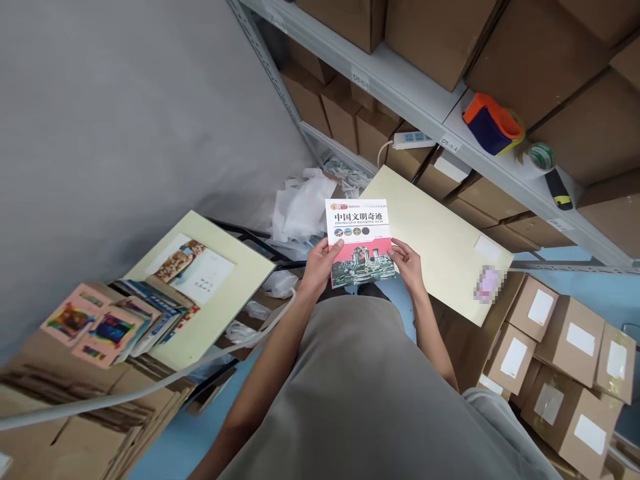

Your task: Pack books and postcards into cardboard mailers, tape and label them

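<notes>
A book [357, 233] with a white, red and dark cover and large Chinese characters is held up in front of my body, its front facing me. My left hand [321, 264] grips its left edge, thumb on the cover. On the opposite edge, my right hand [406, 261] holds it the same way. The fingers behind the book are hidden. Just beyond it and to the right lies a pale yellow tabletop [430, 233]. Crumpled white plastic bags [303, 203] lie behind the book to the left.
Left, a second pale board [250, 263] bears stacked books [145, 313] beside flattened cardboard [75, 440]. A white pipe [150, 385] crosses there. Shelving [415, 73] with cartons, a tape roll [541, 157] and a power strip [414, 139] runs along the back right. Labelled cartons [565, 347] are stacked lower right.
</notes>
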Motion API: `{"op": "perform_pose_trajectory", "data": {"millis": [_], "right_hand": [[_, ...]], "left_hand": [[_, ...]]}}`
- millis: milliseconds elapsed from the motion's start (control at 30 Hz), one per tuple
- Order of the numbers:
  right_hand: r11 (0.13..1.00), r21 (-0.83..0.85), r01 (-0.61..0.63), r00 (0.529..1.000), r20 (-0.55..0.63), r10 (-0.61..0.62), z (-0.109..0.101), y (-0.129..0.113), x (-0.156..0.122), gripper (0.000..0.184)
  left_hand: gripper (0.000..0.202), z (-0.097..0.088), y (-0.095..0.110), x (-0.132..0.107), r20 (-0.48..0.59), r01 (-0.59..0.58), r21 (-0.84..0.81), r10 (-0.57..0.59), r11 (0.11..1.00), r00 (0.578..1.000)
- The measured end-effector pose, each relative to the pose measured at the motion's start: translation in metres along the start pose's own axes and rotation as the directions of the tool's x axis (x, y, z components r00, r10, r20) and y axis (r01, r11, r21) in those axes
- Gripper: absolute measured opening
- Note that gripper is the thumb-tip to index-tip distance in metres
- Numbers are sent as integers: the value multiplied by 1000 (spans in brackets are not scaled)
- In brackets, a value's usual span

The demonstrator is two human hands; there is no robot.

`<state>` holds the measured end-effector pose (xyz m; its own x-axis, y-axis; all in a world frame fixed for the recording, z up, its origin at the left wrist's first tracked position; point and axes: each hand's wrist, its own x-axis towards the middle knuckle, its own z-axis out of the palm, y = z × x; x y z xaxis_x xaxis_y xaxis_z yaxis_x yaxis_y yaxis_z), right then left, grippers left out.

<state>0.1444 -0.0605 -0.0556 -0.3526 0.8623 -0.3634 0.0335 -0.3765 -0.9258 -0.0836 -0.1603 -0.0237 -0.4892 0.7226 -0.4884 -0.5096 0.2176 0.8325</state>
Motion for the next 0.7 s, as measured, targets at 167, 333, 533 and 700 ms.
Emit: {"op": "perform_pose_trajectory", "data": {"millis": [167,333,533,700], "right_hand": [[1000,-24,13,1000,-16,-14,0,3,3,67],[999,-24,33,993,-111,-36,-10,12,-4,65],[959,-267,98,949,-265,-170,-10,12,-14,65],[725,-680,111,804,-367,-468,13,-10,-25,47]], "left_hand": [[74,1,6,-3,97,6,-34,-3,999,995],[71,17,12,-7,222,79,-41,-68,996,973],[70,37,12,-9,300,61,-9,-55,998,952],[66,42,17,6,363,3,50,-21,999,931]]}}
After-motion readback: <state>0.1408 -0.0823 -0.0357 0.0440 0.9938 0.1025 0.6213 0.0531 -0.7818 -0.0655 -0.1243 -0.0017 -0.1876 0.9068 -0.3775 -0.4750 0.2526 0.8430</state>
